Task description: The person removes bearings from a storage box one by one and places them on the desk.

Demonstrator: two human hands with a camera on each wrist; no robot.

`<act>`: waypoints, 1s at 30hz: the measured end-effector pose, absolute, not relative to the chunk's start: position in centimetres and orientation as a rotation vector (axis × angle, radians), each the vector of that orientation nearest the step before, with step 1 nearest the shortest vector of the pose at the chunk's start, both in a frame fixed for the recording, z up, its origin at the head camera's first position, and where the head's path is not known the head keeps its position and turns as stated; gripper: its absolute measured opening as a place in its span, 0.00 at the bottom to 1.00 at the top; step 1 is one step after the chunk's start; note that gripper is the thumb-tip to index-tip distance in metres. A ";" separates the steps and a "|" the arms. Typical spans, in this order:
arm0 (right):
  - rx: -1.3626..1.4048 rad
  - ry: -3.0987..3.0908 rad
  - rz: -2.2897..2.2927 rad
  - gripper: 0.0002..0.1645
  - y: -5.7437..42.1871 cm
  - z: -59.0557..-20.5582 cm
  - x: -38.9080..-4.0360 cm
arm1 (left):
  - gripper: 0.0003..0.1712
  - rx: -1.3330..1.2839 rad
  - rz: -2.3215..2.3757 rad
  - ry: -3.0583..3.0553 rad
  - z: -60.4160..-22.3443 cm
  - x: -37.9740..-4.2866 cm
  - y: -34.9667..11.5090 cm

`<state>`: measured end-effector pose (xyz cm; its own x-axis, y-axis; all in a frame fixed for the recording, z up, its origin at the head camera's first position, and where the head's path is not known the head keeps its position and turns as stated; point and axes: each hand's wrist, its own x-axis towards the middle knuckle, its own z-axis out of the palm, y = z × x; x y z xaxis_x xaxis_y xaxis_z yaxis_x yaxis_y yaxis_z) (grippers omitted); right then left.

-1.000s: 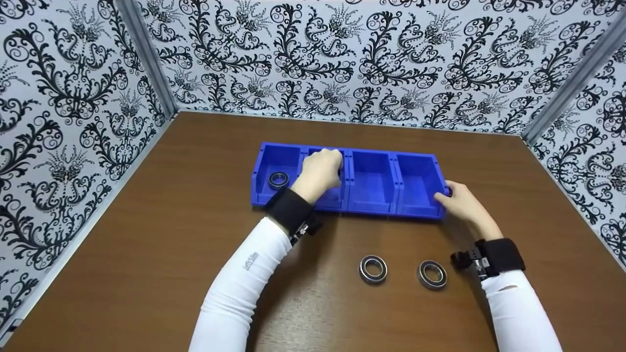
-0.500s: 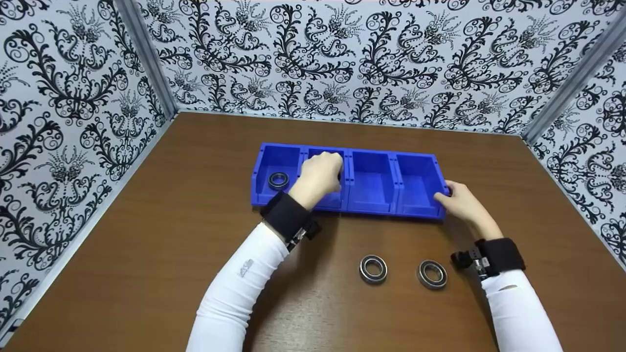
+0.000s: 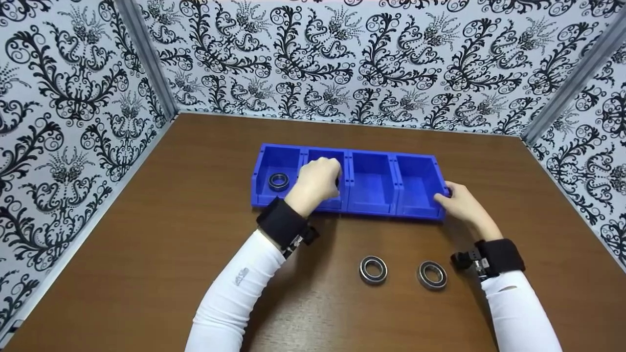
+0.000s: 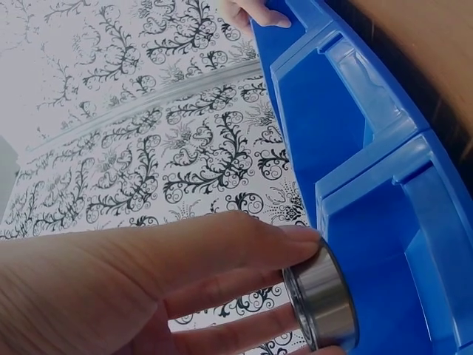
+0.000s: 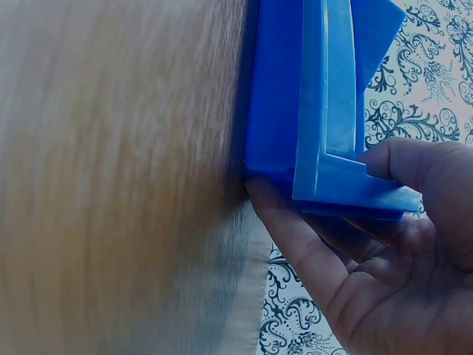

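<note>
My left hand (image 3: 317, 183) reaches over the second compartment from the left of a blue four-part bin (image 3: 372, 208). In the left wrist view its thumb and fingers pinch a steel bearing (image 4: 325, 299) by the edge, at the mouth of a compartment; from the head most of that bearing is hidden behind the hand. My right hand (image 3: 462, 203) grips the bin's right end wall, thumb inside and fingers outside and under, as the right wrist view shows. A bearing (image 3: 279, 181) lies in the leftmost compartment. The two compartments on the right hold nothing.
Two more bearings, one (image 3: 373, 270) left of the other (image 3: 432, 275), lie flat on the brown table (image 3: 161, 234) in front of the bin. Patterned walls (image 3: 342, 63) stand behind and at both sides.
My left hand has drawn slightly back towards me and down over the second compartment. The right hand, the bin and the bearings on the table have stayed put.
</note>
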<state>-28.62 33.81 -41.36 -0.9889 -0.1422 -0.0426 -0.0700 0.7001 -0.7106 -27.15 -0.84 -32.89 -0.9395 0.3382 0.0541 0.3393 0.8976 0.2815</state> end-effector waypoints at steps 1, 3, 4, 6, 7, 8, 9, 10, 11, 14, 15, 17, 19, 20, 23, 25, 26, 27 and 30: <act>-0.179 2.811 -1.163 0.28 33.8 -41.3 -28.6 | 0.14 -0.544 -0.454 -3.056 -32.9 -27.0 -0.9; -0.184 2.818 -1.150 0.28 33.8 -41.3 -28.6 | 0.14 -0.543 -0.456 -3.052 -32.9 -26.8 -1.0; -0.180 2.817 -1.148 0.28 33.8 -41.3 -28.6 | 0.13 -0.546 -0.460 -3.049 -33.0 -26.7 -1.0; -0.181 2.812 -1.152 0.29 33.8 -41.4 -28.7 | 0.12 -0.553 -0.470 -3.038 -33.0 -26.5 -1.1; -0.179 2.807 -1.157 0.29 33.8 -41.4 -28.7 | 0.11 -0.558 -0.475 -3.031 -33.0 -26.4 -1.2; -0.176 2.801 -1.164 0.30 33.8 -41.4 -28.7 | 0.10 -0.564 -0.479 -3.025 -33.0 -26.3 -1.2; -0.174 2.797 -1.168 0.30 33.8 -41.4 -28.8 | 0.10 -0.570 -0.482 -3.020 -33.0 -26.2 -1.3; -0.167 2.791 -1.174 0.30 33.8 -41.4 -28.8 | 0.09 -0.577 -0.487 -3.016 -33.0 -26.1 -1.3; -0.166 2.790 -1.176 0.30 33.8 -41.4 -28.8 | 0.08 -0.583 -0.487 -3.011 -33.0 -26.0 -1.3; -0.157 2.792 -1.166 0.30 33.8 -41.3 -28.7 | 0.07 -0.595 -0.490 -3.005 -33.0 -25.8 -1.5; -0.156 2.797 -1.157 0.30 33.8 -41.3 -28.7 | 0.07 -0.597 -0.491 -3.005 -33.0 -25.7 -1.5; -0.157 2.809 -1.137 0.30 33.9 -41.3 -28.8 | 0.07 -0.600 -0.489 -3.003 -33.0 -25.6 -1.6; -0.160 2.821 -1.117 0.30 34.0 -41.3 -28.8 | 0.08 -0.599 -0.487 -3.003 -33.0 -25.4 -1.6; -0.159 2.826 -1.110 0.30 34.0 -41.3 -28.8 | 0.07 -0.601 -0.486 -3.004 -33.1 -25.3 -1.6; -0.162 2.828 -1.106 0.31 34.0 -41.3 -28.8 | 0.07 -0.612 -0.480 -3.004 -33.1 -24.9 -1.6; -0.164 2.822 -1.112 0.31 34.0 -41.3 -28.8 | 0.08 -0.616 -0.476 -3.003 -33.1 -24.7 -1.5; -0.163 2.817 -1.118 0.31 34.0 -41.3 -28.7 | 0.08 -0.619 -0.474 -3.001 -33.1 -24.5 -1.6; -0.166 2.815 -1.121 0.31 33.9 -41.3 -28.7 | 0.09 -0.619 -0.475 -3.000 -33.1 -24.4 -1.6; -0.177 2.817 -1.119 0.30 33.9 -41.3 -28.7 | 0.13 -0.618 -0.482 -2.992 -33.1 -24.1 -1.7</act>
<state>-28.73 33.93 -41.26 -0.9876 -0.1471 -0.0549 -0.0693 0.7223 -0.6881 -24.12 -1.66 -33.09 -0.9190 0.3788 0.1092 0.3939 0.8717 0.2914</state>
